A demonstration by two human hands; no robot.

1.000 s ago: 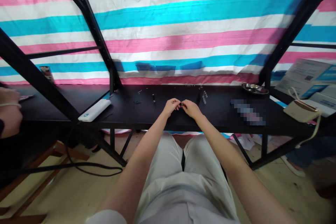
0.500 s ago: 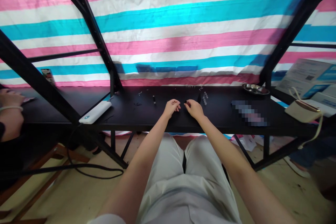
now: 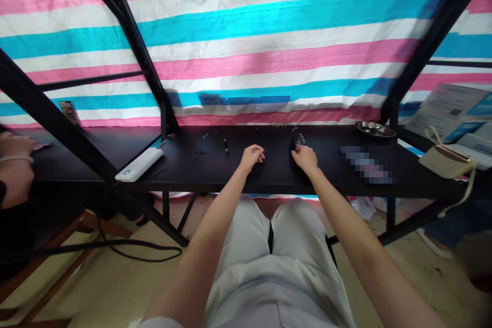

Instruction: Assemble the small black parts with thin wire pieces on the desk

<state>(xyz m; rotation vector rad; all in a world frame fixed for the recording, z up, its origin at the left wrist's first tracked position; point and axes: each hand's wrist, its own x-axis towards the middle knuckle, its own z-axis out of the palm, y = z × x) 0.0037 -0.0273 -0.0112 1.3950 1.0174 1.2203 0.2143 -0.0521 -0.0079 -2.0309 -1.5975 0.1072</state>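
My left hand [image 3: 252,157] rests over the black table [image 3: 192,164] with its fingers curled in. Whatever it may hold is too small to make out. To its right, my right hand [image 3: 306,158] has its fingers drawn together beside a small dark upright piece [image 3: 292,142]. Whether the fingertips grip that piece cannot be told. Just behind the right hand lies a cluster of small clear pieces [image 3: 301,139], partly covered by it. A short black tube with a pale band [image 3: 225,145] stands to the left of my left hand.
A white oblong device [image 3: 140,165] lies at left near a black post. Toward the right are a steel dish [image 3: 375,128], a blurred-out flat item [image 3: 367,165] and a beige bag [image 3: 446,161]. Another person's hand [image 3: 15,144] is at far left. White scraps lie toward the back.
My right hand has moved right, away from my left hand, to the small dark piece and the clear pieces. A dark bit seen at its fingertips no longer shows. My left hand stays put.
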